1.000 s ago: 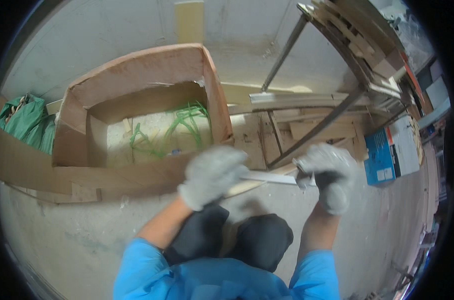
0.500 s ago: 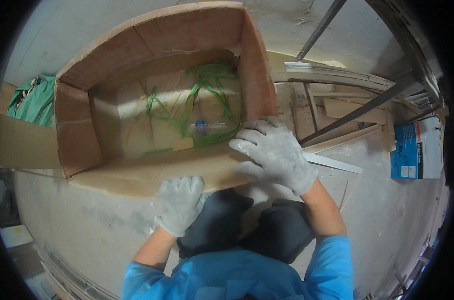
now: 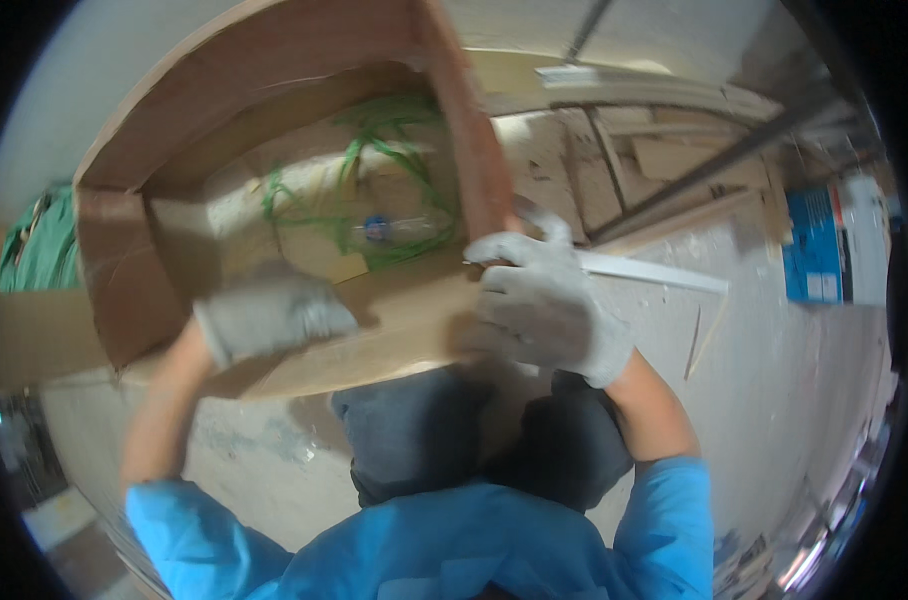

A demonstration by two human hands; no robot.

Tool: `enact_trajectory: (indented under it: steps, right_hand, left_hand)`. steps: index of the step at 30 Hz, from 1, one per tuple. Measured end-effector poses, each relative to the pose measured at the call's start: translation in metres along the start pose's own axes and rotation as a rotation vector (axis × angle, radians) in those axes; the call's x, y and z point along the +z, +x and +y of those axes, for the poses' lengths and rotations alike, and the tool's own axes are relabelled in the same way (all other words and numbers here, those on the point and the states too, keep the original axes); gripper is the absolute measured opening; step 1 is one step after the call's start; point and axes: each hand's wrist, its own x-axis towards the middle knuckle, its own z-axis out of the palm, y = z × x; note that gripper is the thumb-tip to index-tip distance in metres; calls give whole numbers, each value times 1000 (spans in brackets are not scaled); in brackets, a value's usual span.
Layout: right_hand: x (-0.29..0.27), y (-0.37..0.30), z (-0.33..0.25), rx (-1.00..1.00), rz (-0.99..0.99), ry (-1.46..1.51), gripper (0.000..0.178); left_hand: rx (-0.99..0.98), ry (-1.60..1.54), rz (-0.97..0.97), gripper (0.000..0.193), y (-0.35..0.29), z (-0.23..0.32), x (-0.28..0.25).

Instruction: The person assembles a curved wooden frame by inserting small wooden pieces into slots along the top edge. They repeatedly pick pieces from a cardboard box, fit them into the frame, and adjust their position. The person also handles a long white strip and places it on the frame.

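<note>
A large open cardboard box [image 3: 394, 335] lies in front of my knees. Loose green strapping [image 3: 424, 175], a clear plastic bottle with a blue label [image 3: 377, 228] and a small tan piece of cardboard [image 3: 340, 268] lie inside it. Both my hands wear grey-white gloves. Smeared by motion, my left hand [image 3: 274, 315] hangs over the box's near side, left of the middle; its fingers do not show clearly. My right hand [image 3: 549, 300] is at the near right corner, its bent fingers on both sides of the box wall.
A green sack [image 3: 42, 245] stands left of the box. To the right are wooden strips and boards [image 3: 679, 160], a slanting metal bar [image 3: 714, 175] and a white strip [image 3: 664, 272] on the floor. A blue and white carton [image 3: 814, 245] stands at the far right.
My left hand has left the near edge and moved left and up over the box. At the corner, my right hand has bent its fingers. The box appears shifted left in view.
</note>
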Motion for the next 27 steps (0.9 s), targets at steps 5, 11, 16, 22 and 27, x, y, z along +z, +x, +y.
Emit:
enact_trajectory:
  steps: [5,11,16,22,27]
  right_hand:
    - [10,-10,0,2,108,-62,14]
    - [8,-8,-14,180,-204,-178,12]
    - [1,-6,-15,179,-233,-154,13]
    - [0,-2,-7,179,-192,-36,13]
    - [7,-8,5,267,314,-3,21]
  left_hand:
    - [-176,561,-423,64,156,-149,42]
    - [-295,474,-478,75,209,-216,163]
    - [-372,252,-84,47,200,-194,194]
    - [-489,356,-68,37,192,-169,182]
    - [-456,293,-48,39,192,-168,170]
